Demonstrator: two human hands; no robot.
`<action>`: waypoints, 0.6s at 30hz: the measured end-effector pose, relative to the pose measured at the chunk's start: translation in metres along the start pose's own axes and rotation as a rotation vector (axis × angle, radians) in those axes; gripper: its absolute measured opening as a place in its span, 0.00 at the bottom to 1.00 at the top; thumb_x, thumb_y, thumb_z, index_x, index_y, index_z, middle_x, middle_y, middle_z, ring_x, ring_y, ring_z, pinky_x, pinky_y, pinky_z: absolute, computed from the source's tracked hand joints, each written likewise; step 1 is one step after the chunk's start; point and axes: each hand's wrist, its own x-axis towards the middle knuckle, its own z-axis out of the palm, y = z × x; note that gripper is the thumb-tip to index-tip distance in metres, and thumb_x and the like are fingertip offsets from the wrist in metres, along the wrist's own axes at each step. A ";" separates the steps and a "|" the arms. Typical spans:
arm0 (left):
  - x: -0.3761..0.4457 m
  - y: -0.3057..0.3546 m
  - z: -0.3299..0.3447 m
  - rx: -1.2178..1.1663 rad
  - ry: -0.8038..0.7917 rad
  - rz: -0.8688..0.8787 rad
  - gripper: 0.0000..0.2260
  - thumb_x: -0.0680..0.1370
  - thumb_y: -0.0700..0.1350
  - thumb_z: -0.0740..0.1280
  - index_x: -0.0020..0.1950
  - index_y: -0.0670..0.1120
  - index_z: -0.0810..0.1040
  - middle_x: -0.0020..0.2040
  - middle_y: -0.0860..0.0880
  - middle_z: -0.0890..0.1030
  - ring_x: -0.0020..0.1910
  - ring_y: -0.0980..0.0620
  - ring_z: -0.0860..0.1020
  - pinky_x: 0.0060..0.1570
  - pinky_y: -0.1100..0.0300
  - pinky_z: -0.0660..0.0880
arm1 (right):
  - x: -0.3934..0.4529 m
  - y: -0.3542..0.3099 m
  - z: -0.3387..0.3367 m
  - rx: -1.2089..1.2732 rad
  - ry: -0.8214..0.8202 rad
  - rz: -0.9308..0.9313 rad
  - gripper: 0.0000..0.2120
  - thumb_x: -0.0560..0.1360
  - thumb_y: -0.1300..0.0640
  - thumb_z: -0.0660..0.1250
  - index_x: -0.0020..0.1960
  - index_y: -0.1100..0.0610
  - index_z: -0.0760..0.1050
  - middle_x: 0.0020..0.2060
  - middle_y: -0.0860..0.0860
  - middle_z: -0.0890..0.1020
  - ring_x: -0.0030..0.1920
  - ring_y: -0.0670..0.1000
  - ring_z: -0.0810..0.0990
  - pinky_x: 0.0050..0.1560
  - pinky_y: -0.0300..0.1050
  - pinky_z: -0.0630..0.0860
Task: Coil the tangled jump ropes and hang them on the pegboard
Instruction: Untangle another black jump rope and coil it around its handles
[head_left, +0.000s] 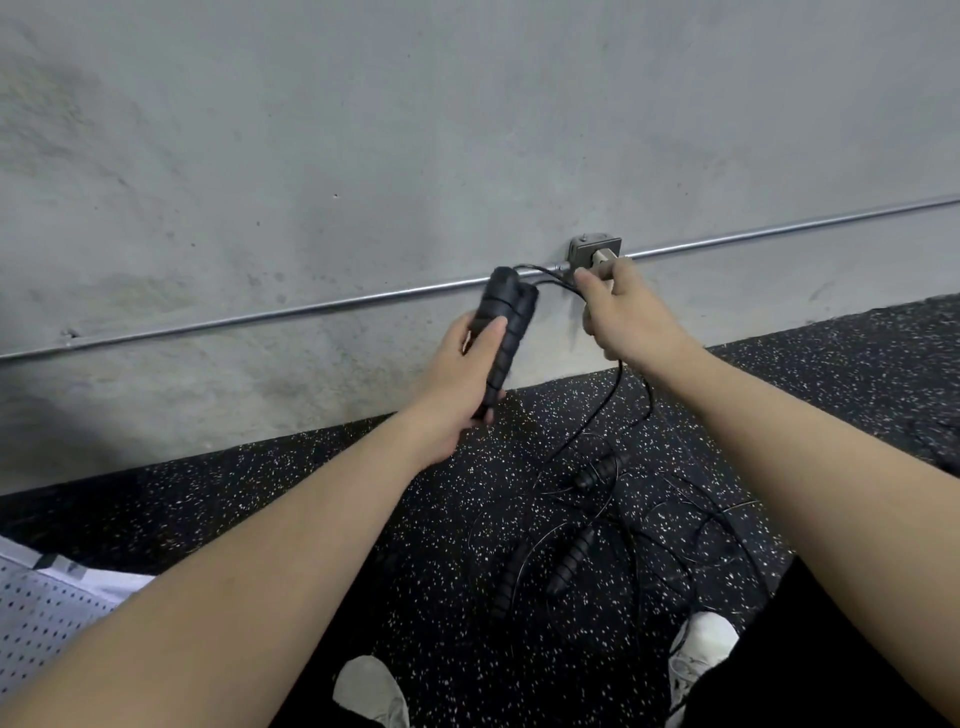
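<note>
Mid-frame, the left hand (470, 364) grips two black handles (506, 322) together while the right hand (621, 312) pinches their cord (558, 278). More tangled ropes (597, 519) lie on the speckled floor (311, 493), lower right of centre.

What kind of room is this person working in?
Most likely a gym or workout room. The floor is black speckled rubber matting, jump ropes lie tangled on it, and a bare concrete wall with a metal conduit runs behind. A white pegboard shows at lower left.
</note>
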 end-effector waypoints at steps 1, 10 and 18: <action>0.003 0.000 0.003 -0.076 0.064 -0.013 0.12 0.83 0.58 0.62 0.67 0.61 0.71 0.50 0.43 0.81 0.39 0.49 0.77 0.33 0.57 0.74 | -0.003 -0.002 0.002 0.071 -0.018 0.016 0.08 0.83 0.46 0.58 0.48 0.50 0.66 0.38 0.49 0.78 0.28 0.46 0.71 0.32 0.41 0.67; 0.026 0.006 -0.004 -0.576 0.220 -0.186 0.18 0.71 0.44 0.79 0.56 0.45 0.76 0.37 0.47 0.76 0.34 0.51 0.75 0.30 0.58 0.77 | -0.057 -0.005 0.031 -0.055 -0.650 -0.107 0.22 0.86 0.55 0.54 0.79 0.42 0.60 0.32 0.46 0.78 0.26 0.40 0.71 0.30 0.35 0.68; 0.024 -0.002 -0.001 -0.547 0.198 -0.155 0.09 0.78 0.35 0.64 0.57 0.42 0.73 0.41 0.46 0.78 0.34 0.50 0.83 0.38 0.54 0.79 | -0.063 0.003 0.008 -0.165 -0.673 -0.216 0.16 0.86 0.53 0.56 0.72 0.40 0.68 0.31 0.47 0.77 0.25 0.41 0.69 0.32 0.34 0.68</action>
